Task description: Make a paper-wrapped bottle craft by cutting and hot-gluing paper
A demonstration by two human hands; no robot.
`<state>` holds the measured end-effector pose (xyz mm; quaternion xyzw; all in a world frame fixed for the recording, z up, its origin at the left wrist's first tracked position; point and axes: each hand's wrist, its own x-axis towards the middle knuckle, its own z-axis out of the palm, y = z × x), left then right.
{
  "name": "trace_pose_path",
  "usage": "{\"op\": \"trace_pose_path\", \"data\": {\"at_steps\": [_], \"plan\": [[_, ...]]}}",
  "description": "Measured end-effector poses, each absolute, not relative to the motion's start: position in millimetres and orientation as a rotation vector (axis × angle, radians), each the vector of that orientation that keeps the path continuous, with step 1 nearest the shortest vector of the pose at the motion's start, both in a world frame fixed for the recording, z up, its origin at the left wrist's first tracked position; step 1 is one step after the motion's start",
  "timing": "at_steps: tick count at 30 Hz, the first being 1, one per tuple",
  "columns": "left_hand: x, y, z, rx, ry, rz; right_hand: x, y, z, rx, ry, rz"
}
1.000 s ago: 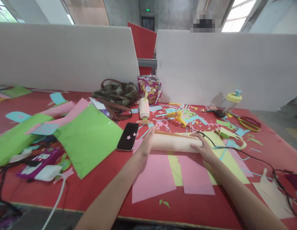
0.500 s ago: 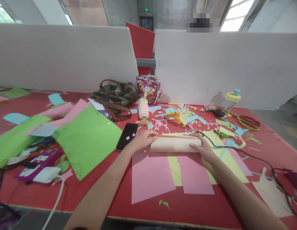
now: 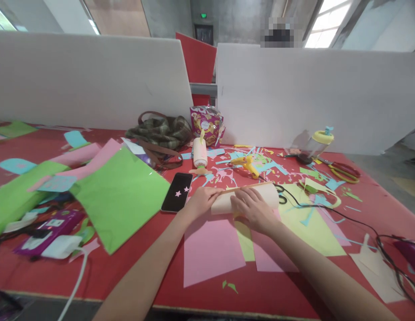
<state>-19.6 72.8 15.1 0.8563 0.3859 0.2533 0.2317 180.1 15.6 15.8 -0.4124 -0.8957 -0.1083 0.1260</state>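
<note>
In the head view, a cream paper roll (image 3: 270, 196) lies about the middle of the red table (image 3: 160, 272), roughly parallel to its near edge and behind the front borders of two pink sheets (image 3: 212, 256). The left hand (image 3: 205, 199) has its fingers bent almost together, and they seem to pinch the upper border of the roll at its left end. The right hand (image 3: 253, 207) lies over the middle of the roll with half-bent, slightly spread fingers; I cannot tell whether its thumb grips from the front.

For handling it well, in my judgement, the pressure should be light and even, because such thin paper probably dents easily. The left fingertips should keep the border in line while the right palm steadies the curve.

About edges: the free room is best toward the near edge, where the red surface bears only small green scraps (image 3: 231, 286). On the left the phone (image 3: 177, 192) is just beside the left hand, so the elbow could knock it. At the roll's right end are black loops (image 3: 281, 196), perhaps scissor handles, and a black cable (image 3: 304, 205) runs toward the right edge. Toward the far edge, the yellow glue gun (image 3: 246, 165) limits any movement backward.
</note>
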Motion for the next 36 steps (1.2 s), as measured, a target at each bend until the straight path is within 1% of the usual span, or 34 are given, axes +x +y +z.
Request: {"op": "trace_pose_path", "data": {"at_steps": [7, 16, 22, 30, 33, 36], "plan": [[-23.0, 75.0, 15.0, 2.347, 1.036, 0.736, 171.9, 26.6, 26.9, -1.405, -2.707, -0.267], [-25.4, 77.0, 16.6, 2.252, 0.959, 0.714, 172.0, 30.4, 30.0, -1.362, -2.727, -0.219], [-24.7, 72.9, 20.8, 2.161, 0.965, 0.708, 171.3, 32.9, 24.1, -1.354, -2.648, -0.278], [-13.6, 62.2, 20.5, 2.282, 1.136, 0.731, 174.6, 32.9, 16.9, -1.352, -2.58, -0.31], [-12.4, 60.7, 19.2, 2.271, 1.147, 0.703, 174.3, 30.8, 13.4, -1.404, -2.489, -0.367], [-11.9, 58.8, 20.4, 2.279, 1.134, 0.704, 175.8, 30.5, 14.0, -1.445, -2.313, -0.497]]}}
